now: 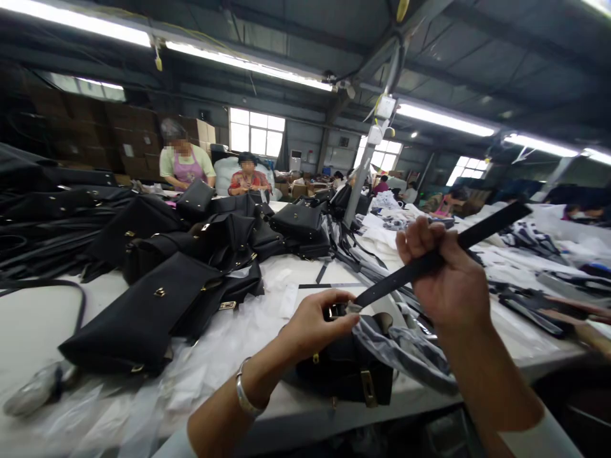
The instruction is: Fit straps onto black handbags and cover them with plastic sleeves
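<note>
So the long flat black strap (394, 282) is up in the air over the near edge of the white worktable (35, 318), and its middle is partly hidden where the right hand (449, 277) is wrapped around it, thumb and curled fingers clamped on. The left hand (310, 324) is at the low end, thumb and forefinger close together, but tbh I can't tell if they're pinching the strap tip or a bit of the bag, since that end disappears right at the fingertips. Same deal with the small black bag with gold-coloured metal fittings (348, 378) below: the left hand covers part of its top, and crumpled grey see-through plastic wrapping (410, 362) hides more on the right. Both forearms get cut off at the bottom, with just a bit of pale sleeve showing, plus a silver-coloured bangle (245, 391) on the left wrist. As for direction, the strap's long axis runs on a diagonal, low end at the left hand, free end sticking up to the right past the right hand. Further left there's a big black bag with a gold-coloured clasp (147, 312) lying by a heap of similar ones, which overlap so much it's hard to make out where each ends
</note>
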Motion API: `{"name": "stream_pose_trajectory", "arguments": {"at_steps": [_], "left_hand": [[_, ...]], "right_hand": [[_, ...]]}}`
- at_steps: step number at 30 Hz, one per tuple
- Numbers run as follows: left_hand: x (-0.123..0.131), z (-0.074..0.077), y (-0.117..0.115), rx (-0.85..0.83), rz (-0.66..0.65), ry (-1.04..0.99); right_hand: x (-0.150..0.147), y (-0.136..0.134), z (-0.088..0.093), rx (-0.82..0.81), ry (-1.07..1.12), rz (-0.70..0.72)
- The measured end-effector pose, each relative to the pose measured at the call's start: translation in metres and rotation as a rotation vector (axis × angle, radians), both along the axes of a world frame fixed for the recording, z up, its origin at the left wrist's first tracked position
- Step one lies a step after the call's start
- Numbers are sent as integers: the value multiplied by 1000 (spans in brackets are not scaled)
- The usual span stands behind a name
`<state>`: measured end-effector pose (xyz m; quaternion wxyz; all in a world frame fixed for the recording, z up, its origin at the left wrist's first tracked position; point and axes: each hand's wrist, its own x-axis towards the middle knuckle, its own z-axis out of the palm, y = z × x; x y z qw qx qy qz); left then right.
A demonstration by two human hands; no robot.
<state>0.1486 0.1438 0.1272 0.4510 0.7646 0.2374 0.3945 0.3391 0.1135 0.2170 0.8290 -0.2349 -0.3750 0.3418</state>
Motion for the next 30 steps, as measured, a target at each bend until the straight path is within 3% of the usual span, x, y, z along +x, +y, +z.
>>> {"name": "stream_pose_trajectory", "arguments": {"at_steps": [2, 4, 8, 11, 14, 20, 26, 30], "left_hand": [[3, -1, -1, 47, 95, 5], [7, -3, -4, 96, 153, 23], [16, -10, -11, 233, 197, 88], [18, -14, -14, 258, 239, 136], [18, -17, -14, 250, 205, 148], [19, -18, -11, 259, 222, 251], [21, -18, -13, 257, 209, 304], [19, -19, -14, 212, 189, 293]], "right_hand": [[5, -4, -15, -84, 142, -46], [1, -13, -37, -200, 112, -5], [-17, -34, -72, -454, -372, 169], [-17, -41, -81, -504, -677, 69], [-6, -39, -85, -526, -789, -23], [3, -38, -94, -382, -725, -233], [3, -46, -98, -485, -348, -38], [5, -48, -102, -433, -169, -63]]}}
